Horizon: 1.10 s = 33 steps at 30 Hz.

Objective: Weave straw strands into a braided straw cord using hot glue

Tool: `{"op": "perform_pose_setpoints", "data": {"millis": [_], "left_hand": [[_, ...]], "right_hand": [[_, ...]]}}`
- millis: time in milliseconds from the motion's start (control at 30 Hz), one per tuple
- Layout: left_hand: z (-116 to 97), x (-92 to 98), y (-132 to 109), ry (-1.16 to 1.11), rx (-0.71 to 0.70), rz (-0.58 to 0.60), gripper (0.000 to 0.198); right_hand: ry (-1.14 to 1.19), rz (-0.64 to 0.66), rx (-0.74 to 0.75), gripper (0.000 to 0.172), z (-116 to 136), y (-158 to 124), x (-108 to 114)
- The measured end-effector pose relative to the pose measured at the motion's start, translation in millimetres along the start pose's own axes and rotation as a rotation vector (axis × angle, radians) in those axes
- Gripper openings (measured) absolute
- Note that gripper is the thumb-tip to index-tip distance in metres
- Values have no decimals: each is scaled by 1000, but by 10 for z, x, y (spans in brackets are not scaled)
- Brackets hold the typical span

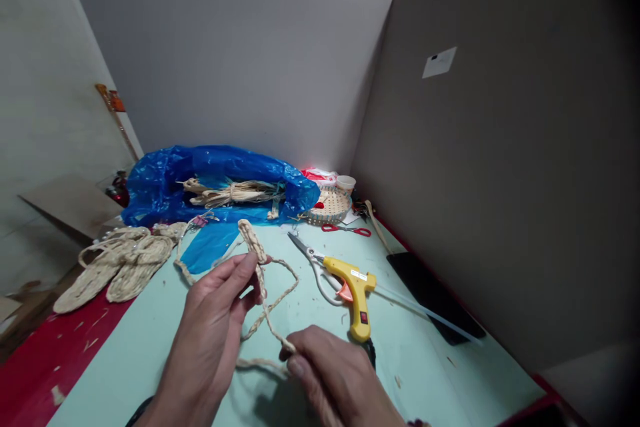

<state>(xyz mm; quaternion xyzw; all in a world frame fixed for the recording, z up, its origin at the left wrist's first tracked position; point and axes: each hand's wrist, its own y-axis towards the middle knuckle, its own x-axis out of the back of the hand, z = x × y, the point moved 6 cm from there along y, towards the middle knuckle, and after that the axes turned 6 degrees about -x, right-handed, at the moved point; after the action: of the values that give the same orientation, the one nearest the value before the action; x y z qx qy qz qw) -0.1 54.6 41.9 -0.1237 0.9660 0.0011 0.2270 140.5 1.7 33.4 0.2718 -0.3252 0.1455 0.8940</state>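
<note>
Between the thumb and fingers of my left hand (217, 307) is a narrow coiled strip of braided straw (251, 240), its rounded end pointing up and away. From it a long braided straw cord (269, 317) runs down to my right hand (335, 370), which pinches it at thumb and forefinger. More of the cord loops loosely over the table just beyond my hands. A yellow glue gun (356, 290) lies to the right of them, with white-handled scissors (320, 267) partly under it.
At the back, a blue plastic bag (220, 163) holds a bundle of straw (235, 193). Woven straw sandals (135, 260) sit at the left. A round woven basket (327, 207), red-handled scissors (346, 230) and a black flat object (437, 300) are further right. Grey partitions (240, 53) enclose the table.
</note>
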Motion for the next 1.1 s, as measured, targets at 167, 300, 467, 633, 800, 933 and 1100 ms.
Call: {"op": "perform_pose_setpoints", "data": {"millis": [167, 300, 467, 633, 800, 933, 1100], "left_hand": [[-6, 3, 8, 82, -39, 31, 23], [-21, 28, 13, 214, -133, 35, 20], [-24, 29, 42, 390, -206, 67, 24], [12, 7, 88, 512, -175, 119, 25], [87, -13, 138, 575, -137, 129, 21], [184, -6, 174, 604, -90, 126, 26], [215, -16, 166, 640, -78, 161, 24]], "right_hand": [[-315, 88, 82, 33, 113, 112, 247], [-435, 167, 75, 24, 200, 230, 358], [-465, 110, 162, 24, 266, 358, 452], [-423, 78, 218, 20, 188, 453, 513], [-368, 66, 241, 18, 59, 496, 492], [-299, 62, 245, 14, -70, 511, 445], [-151, 33, 181, 13, -255, 535, 403]]}}
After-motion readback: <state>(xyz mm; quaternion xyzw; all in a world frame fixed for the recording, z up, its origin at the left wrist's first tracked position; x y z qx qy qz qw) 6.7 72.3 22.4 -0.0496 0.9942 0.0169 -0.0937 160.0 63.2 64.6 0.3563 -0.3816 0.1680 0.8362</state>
